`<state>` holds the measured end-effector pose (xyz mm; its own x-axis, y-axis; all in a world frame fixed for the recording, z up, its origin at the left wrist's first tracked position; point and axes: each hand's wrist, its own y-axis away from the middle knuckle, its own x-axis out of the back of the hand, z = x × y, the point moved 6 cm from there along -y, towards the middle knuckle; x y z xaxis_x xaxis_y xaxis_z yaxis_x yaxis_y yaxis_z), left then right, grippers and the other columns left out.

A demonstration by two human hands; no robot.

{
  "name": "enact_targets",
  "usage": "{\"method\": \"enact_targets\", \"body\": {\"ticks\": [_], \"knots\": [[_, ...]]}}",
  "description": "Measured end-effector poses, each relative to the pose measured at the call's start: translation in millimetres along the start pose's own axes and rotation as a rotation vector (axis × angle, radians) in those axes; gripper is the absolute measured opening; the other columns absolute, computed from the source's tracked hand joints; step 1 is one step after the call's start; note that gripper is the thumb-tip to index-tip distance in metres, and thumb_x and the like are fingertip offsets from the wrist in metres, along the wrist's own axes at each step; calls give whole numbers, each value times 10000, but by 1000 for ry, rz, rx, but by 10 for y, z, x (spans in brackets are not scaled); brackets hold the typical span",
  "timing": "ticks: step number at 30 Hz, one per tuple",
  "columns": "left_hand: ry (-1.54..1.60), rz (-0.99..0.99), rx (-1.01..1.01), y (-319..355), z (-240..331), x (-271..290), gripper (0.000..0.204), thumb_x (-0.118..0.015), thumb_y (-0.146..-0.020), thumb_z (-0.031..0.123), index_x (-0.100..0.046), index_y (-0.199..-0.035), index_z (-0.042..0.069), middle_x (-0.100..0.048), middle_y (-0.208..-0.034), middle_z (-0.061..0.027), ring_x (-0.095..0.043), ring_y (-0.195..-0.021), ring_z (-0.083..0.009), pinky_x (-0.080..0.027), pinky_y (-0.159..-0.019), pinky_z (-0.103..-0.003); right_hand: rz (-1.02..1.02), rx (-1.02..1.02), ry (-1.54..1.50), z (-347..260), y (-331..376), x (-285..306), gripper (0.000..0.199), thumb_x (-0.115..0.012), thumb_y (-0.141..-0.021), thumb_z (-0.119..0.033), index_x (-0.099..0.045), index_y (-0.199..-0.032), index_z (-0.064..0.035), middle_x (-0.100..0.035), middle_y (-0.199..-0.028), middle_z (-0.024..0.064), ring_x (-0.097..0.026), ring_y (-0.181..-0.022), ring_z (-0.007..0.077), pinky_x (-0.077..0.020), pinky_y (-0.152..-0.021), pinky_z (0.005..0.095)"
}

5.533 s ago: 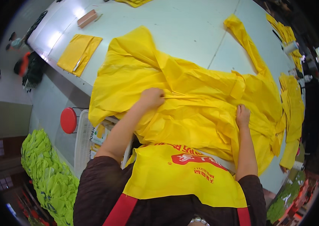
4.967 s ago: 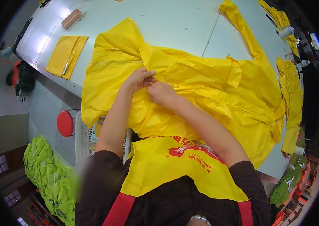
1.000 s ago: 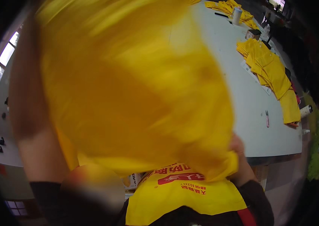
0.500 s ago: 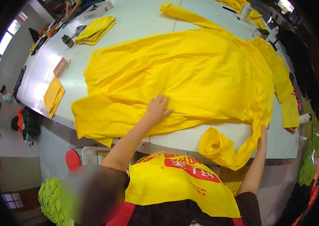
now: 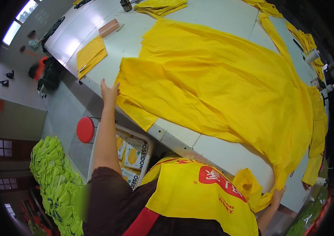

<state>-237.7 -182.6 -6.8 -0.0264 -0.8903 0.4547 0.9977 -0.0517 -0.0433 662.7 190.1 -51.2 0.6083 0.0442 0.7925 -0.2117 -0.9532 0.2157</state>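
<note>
A large yellow garment (image 5: 214, 82) of thin, creased fabric lies spread over the pale table. One long sleeve (image 5: 273, 35) reaches toward the far side, and the other sleeve (image 5: 249, 187) hangs rolled and bunched at the near edge. At the garment's left hem corner is my left hand (image 5: 110, 94), fingers apart, the thumb side beside the fabric; whether it touches is unclear. My right hand (image 5: 278, 195) is closed around gathered cloth where the near sleeve meets the body. Its thumb is hidden.
On the table (image 5: 175, 133) lie a folded yellow piece (image 5: 92, 55), a pinkish box (image 5: 108, 27), a yellow stack (image 5: 161, 7) and a white cup (image 5: 312, 56). Below the edge stand a red stool (image 5: 85, 129) and a white crate (image 5: 146, 143) of packets. Lime-green fabric (image 5: 54, 169) is heaped at left.
The view has turned and shifted left. My left hand has moved from the middle of the garment's near side to its left hem corner. My right hand stays by the near sleeve.
</note>
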Motion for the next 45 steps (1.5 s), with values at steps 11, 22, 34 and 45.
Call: {"method": "enact_targets", "body": {"ticks": [11, 22, 34, 45], "knots": [[244, -352, -169, -1504, 1783, -740, 297, -525, -863, 274, -571, -887, -18, -608, -828, -133, -618, -656, -211, -532, -587, -307, 2, 448, 575, -673, -617, 146, 234, -464, -858, -72, -541, -1061, 14, -596, -904, 222, -571, -825, 372, -456, -692, 404], [1114, -273, -65, -1955, 1639, 262, 318, -371, -836, 90, -496, -1055, -104, -572, -1042, -216, -579, -959, -299, -489, -839, -384, 39, 708, 383, -932, -105, 405, 443, -438, -808, 55, -476, -1237, -48, -537, -1177, 152, -508, -1087, 312, -400, -919, 347], [284, 262, 404, -23, -902, -136, 519, -540, -766, -20, -328, -1239, -42, -471, -1198, -168, -505, -1068, -276, -432, -903, -370, -114, 485, 728, -866, 331, -285, 589, -399, -757, 120, -376, -1311, -80, -392, -1329, 176, -403, -1187, 347, -372, -969, 362], [-896, 327, -236, -210, -528, 95, 656, -591, -789, 195, -280, -1331, -7, -395, -1301, -218, -357, -1215, -352, -277, -1022, -412, -686, 97, 1262, -1148, 354, -258, 583, -620, -706, -440, -538, -1194, -133, -565, -1151, 148, -535, -1063, 295, -417, -892, 397]]}}
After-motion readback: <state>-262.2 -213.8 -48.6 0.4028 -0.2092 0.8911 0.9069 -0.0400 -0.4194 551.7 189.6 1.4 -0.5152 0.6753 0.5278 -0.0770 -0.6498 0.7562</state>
